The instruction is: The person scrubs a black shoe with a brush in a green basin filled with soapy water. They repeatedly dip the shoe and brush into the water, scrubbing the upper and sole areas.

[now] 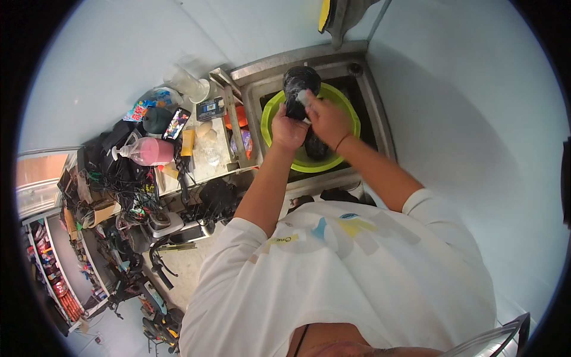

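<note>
Nearest, across the bottom: a white short-sleeved T-shirt with a coloured chest print point(351, 250). Farther out, holding with the left hand point(289, 130), bent close round the near end, a black, wet-looking, rounded shoe point(301, 79), raised over a lime-green, round plastic basin point(269, 116). Lying straight ahead of that left grip, long axis running away from the body, rounded end farthest, tipped slightly rightward. Coming in from the right with the right hand point(330, 122), apparently closed narrowly on a small, pale, blurred piece point(303, 98), set against the shoe's middle. Nearer to the shoe's near end with the left, nearer to its middle with the right. Cannot tell the finger placement beneath the shoe. Down inside the basin, towards the near side: a second dark, rounded item point(315, 147), partly hidden. Around and beyond the basin: a grey metal sink point(267, 66).
</note>
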`<state>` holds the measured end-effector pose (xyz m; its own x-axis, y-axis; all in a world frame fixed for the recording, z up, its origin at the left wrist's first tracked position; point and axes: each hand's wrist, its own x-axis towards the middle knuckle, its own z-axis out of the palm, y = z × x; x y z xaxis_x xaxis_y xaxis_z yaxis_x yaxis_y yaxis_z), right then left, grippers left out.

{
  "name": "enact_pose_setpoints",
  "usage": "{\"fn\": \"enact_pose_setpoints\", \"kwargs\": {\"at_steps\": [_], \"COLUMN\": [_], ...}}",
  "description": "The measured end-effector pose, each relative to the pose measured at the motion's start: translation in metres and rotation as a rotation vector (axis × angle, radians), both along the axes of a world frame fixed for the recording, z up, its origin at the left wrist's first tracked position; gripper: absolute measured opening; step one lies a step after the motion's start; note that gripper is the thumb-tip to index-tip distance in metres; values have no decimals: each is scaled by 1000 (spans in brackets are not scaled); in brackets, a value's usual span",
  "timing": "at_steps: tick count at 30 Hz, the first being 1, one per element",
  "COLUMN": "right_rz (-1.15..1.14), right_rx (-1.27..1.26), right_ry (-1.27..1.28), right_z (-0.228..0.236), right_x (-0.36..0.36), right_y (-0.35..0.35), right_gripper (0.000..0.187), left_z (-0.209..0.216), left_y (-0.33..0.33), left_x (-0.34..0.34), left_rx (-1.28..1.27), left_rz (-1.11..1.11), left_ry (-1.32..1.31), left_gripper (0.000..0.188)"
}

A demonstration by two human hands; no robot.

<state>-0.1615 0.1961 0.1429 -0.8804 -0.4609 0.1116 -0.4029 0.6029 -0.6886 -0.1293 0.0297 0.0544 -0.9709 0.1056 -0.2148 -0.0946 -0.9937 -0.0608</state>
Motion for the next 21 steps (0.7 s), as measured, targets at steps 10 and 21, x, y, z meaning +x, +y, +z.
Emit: {"fn": "enact_pose_setpoints", "kwargs": {"at_steps": [10,21], "right_rz": [103,79], "right_rx": [-123,4], "right_ry": [39,27], "right_z": [-26,7], "right_x": [38,-6], "right_y": [9,13], "right_gripper": [49,49], "left_z": [46,28], "left_y": [12,20], "left_x": [0,14], "left_rx": [-381,-369], "left_rz": [30,48], "left_ry": [-323,-269], "left_gripper": [59,50]}}
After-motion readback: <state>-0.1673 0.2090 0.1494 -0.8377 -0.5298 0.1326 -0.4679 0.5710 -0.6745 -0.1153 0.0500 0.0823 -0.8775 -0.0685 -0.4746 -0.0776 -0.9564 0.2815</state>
